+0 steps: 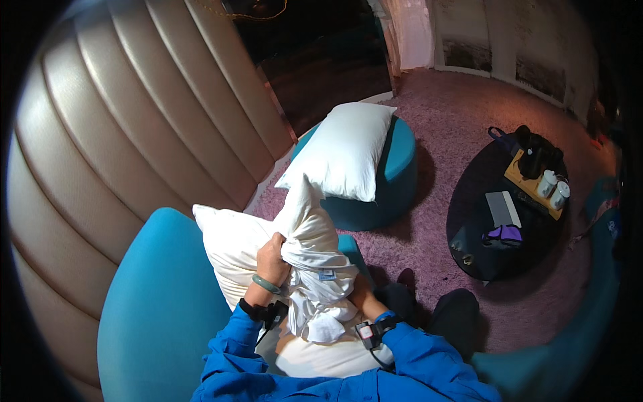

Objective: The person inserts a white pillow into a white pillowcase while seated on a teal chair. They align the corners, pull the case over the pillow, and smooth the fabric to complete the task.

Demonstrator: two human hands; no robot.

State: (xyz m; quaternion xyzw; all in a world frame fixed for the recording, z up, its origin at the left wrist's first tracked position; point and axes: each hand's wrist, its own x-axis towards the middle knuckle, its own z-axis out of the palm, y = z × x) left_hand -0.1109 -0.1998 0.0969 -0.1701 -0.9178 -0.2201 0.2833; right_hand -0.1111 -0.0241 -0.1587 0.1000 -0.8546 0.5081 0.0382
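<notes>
Before the torso [308,387], fingers of the left hand [270,260] clench tightly on white cloth [311,268]; the right hand [362,297] is partly behind its folds, grip impossible to tell; beyond, a white pillow [345,151] lies on a teal ottoman [402,157]; farther right stands a dark counter [470,201].

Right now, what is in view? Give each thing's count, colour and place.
Stool: one, teal, centre
Cloth: one, white, lower centre
Pillows: at least two, white, stool and beside cloth
Seat: one, teal, left
Table: one, black, right
Tray: one, tan, on table
Lidded cups: two, white, on tray
Unclear bundle: one, black, on table
Pouch: one, purple, on table
Flat object: one, grey, on table
Carpet: one, pinkish, floor
Padded wall: one, beige, left
Bracelet: one, green, left wrist
Wrist devices: two, black, wrists
Sleeves: two, blue, bottom
Left hand: one, bare, gripping cloth
Right hand: one, bare, mostly hidden
</notes>
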